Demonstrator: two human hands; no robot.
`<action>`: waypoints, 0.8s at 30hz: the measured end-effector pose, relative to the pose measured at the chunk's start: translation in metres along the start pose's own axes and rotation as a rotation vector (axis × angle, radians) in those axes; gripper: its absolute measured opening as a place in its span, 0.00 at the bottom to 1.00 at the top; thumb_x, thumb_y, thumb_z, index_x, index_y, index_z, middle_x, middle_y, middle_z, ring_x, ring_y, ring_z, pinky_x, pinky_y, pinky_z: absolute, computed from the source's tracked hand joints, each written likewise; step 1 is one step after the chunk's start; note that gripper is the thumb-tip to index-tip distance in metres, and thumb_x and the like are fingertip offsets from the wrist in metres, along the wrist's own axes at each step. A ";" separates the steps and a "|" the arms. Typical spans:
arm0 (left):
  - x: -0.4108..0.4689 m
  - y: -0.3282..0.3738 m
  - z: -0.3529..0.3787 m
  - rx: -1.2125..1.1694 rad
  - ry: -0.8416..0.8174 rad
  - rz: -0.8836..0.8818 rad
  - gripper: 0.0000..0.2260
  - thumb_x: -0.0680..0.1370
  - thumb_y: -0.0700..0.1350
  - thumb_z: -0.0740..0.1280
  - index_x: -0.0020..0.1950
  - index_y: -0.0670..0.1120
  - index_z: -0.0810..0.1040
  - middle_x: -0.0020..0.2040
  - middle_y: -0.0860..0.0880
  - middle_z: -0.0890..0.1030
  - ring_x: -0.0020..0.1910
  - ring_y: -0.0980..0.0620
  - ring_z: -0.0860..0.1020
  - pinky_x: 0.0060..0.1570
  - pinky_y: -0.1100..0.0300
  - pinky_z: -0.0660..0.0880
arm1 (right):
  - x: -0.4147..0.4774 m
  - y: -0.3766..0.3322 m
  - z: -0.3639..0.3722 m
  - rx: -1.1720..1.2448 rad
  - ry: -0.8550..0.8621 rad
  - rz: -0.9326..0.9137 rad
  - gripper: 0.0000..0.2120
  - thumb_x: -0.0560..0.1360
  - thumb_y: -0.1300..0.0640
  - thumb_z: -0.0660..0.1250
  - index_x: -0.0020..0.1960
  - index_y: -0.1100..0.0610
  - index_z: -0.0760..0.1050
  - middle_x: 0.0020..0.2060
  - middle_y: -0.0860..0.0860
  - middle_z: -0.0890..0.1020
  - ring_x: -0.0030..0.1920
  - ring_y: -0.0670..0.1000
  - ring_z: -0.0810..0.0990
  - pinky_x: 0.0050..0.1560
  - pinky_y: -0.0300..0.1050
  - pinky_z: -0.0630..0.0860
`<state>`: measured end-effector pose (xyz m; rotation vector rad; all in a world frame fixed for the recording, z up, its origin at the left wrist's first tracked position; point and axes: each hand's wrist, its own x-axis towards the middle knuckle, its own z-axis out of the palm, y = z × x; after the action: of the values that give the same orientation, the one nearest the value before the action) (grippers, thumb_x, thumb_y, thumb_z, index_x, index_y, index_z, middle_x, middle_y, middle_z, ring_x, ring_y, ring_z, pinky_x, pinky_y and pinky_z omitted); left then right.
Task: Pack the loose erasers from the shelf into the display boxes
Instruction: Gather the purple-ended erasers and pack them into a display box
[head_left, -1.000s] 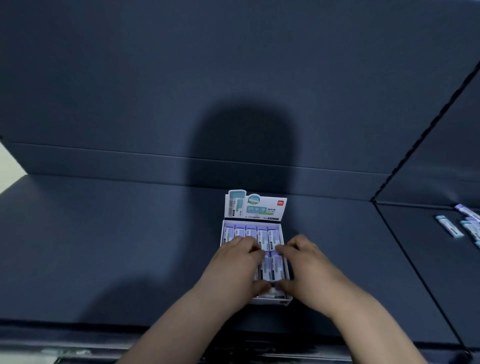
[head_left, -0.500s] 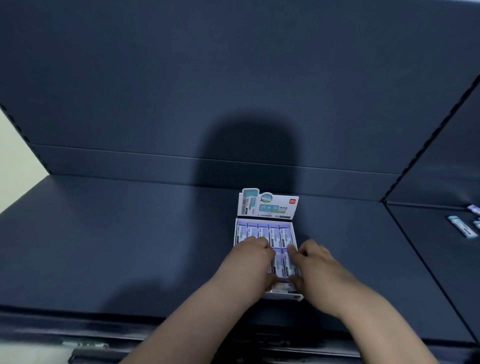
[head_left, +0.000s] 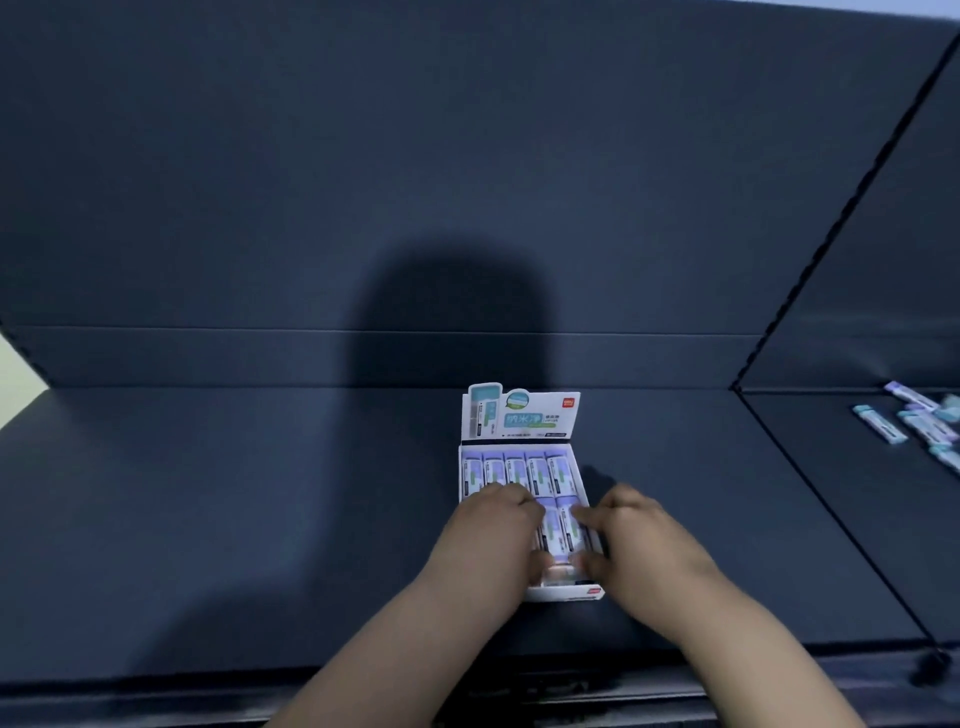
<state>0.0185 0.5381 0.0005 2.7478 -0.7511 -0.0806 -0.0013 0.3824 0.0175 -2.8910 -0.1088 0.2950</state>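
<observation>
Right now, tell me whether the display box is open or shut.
Open: the lid flap stands upright behind the exposed erasers.

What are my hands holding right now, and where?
Nothing is lifted. The left hand and right hand rest on the near row of erasers in the box; whether they pinch them cannot be told.

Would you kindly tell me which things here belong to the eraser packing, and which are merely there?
Part of the job:
- display box
- packed erasers inside it
- loose erasers at far right
- left hand and right hand, gripping the front row

Merely there:
- shelf
- back panel
- shadow
</observation>
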 end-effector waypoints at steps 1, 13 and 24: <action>-0.001 0.000 -0.002 -0.014 -0.003 0.001 0.18 0.77 0.50 0.65 0.64 0.44 0.74 0.63 0.48 0.73 0.62 0.49 0.69 0.62 0.58 0.65 | -0.001 0.000 -0.001 -0.005 0.000 -0.006 0.24 0.75 0.46 0.63 0.70 0.47 0.65 0.62 0.49 0.68 0.66 0.52 0.66 0.63 0.46 0.69; 0.000 0.043 -0.016 0.096 0.169 0.019 0.20 0.79 0.51 0.60 0.70 0.46 0.68 0.65 0.47 0.73 0.65 0.46 0.67 0.66 0.55 0.60 | -0.015 0.038 -0.016 0.231 0.286 -0.098 0.19 0.73 0.46 0.66 0.63 0.47 0.73 0.57 0.44 0.73 0.56 0.45 0.74 0.58 0.41 0.71; 0.064 0.194 0.021 0.114 0.183 0.042 0.23 0.77 0.53 0.63 0.70 0.45 0.68 0.64 0.47 0.74 0.63 0.47 0.70 0.65 0.57 0.64 | -0.058 0.197 -0.063 0.247 0.294 -0.115 0.20 0.72 0.49 0.69 0.62 0.53 0.75 0.50 0.44 0.70 0.49 0.41 0.70 0.55 0.31 0.63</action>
<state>-0.0241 0.3411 0.0380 2.7945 -0.7845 0.2259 -0.0351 0.1720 0.0418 -2.6344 -0.1728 -0.1299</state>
